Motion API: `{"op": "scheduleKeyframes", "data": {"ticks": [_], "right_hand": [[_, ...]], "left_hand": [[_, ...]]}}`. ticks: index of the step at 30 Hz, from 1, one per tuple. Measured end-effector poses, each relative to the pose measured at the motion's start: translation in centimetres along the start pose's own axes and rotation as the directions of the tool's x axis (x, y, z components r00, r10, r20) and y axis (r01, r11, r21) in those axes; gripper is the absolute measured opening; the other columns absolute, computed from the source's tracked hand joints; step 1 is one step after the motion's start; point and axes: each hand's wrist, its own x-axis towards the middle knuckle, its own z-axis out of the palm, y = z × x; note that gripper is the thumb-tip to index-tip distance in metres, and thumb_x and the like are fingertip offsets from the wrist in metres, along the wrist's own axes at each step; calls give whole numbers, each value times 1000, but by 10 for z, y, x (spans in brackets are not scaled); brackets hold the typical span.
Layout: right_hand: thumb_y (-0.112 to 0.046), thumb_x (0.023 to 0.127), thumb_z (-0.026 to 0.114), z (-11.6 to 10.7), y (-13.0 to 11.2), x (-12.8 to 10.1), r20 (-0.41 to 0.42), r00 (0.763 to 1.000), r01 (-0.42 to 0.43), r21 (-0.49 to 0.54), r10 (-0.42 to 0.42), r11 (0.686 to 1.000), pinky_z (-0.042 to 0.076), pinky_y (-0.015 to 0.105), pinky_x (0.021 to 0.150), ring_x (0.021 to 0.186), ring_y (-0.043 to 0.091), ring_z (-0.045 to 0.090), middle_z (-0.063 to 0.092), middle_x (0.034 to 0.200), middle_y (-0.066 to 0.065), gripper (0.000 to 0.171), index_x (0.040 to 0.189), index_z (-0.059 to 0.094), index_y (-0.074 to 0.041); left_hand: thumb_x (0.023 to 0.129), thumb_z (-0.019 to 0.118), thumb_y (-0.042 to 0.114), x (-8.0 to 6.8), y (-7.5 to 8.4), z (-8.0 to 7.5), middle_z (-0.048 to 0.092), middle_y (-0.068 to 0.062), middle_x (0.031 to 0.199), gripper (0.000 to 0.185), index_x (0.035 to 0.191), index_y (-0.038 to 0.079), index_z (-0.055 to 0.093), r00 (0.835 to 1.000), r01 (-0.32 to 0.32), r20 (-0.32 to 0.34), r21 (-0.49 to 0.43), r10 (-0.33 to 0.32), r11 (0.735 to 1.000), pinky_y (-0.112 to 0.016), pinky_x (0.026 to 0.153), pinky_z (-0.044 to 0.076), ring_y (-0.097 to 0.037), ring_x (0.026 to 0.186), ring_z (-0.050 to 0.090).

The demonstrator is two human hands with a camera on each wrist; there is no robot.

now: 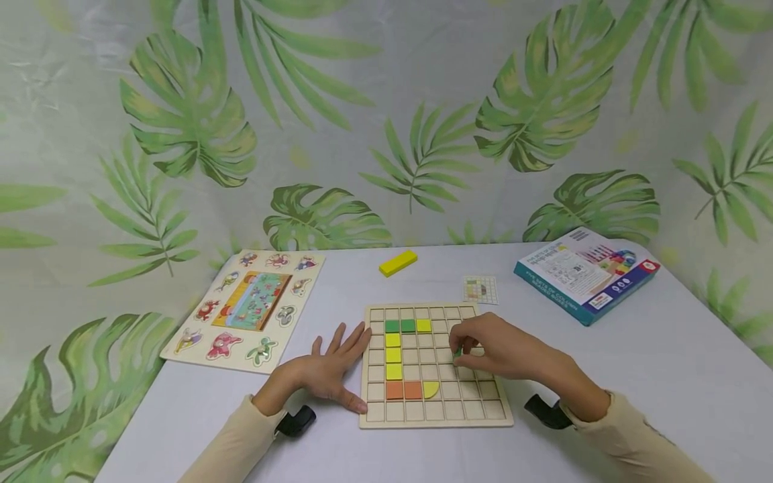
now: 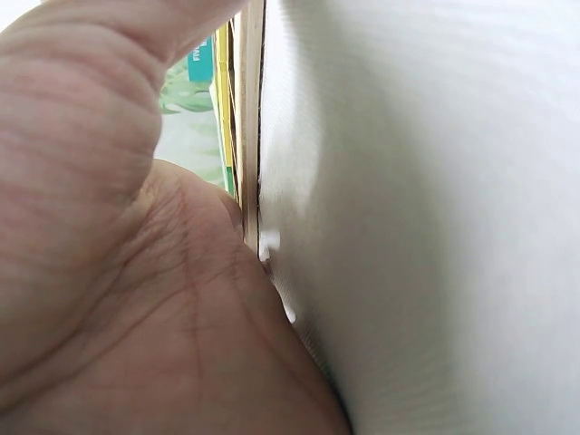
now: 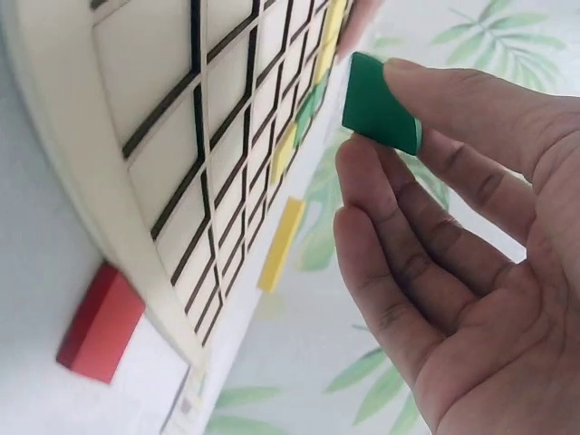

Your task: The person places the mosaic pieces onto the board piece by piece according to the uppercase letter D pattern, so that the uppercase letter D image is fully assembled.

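Right hand (image 3: 471, 254) pinching smooth green block (image 3: 379, 106)

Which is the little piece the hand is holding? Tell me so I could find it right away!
Look at the wooden grid board in the middle of the white table. Above its right side, the right hand pinches a small green piece in its fingertips. Unlike the green, yellow and orange pieces lying in the squares, this one is lifted off the board.

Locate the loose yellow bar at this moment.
In the head view the yellow bar lies alone on the white table, beyond the grid board's far edge, left of the small pattern card.
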Motion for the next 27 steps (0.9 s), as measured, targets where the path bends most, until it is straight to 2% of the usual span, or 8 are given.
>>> {"op": "scheduleKeyframes", "data": {"ticks": [11, 19, 27], "right_hand": [[-17, 88, 78, 12, -3, 4, 39, 999, -14, 46, 12, 999, 54, 28, 74, 78, 0, 60, 64, 83, -16, 15, 86, 65, -22], [-18, 87, 79, 22, -3, 5, 95, 994, -49, 23, 46, 999, 49, 22, 72, 76, 2, 55, 63, 80, -17, 14, 86, 66, -22], [-15, 86, 80, 21, -3, 8, 95, 993, -68, 0, 68, 998, 50, 23, 73, 78, 4, 57, 63, 81, -18, 16, 85, 66, -24]], "left_hand": [[76, 83, 53, -2, 3, -1, -14, -8, 169, 128, 162, 13, -4, 1000, 6, 3, -4, -6, 1000, -75, 113, -7, -38, 153, -20], [76, 82, 54, -4, 3, 3, -13, -8, 169, 129, 162, 13, -4, 1000, 12, 11, -5, -12, 1000, -74, 113, -7, -38, 153, -20], [76, 82, 55, -1, 1, 1, -14, -7, 169, 129, 162, 14, -4, 1000, 12, 1, 8, -12, 1000, -74, 113, -7, -37, 153, -21]]}}
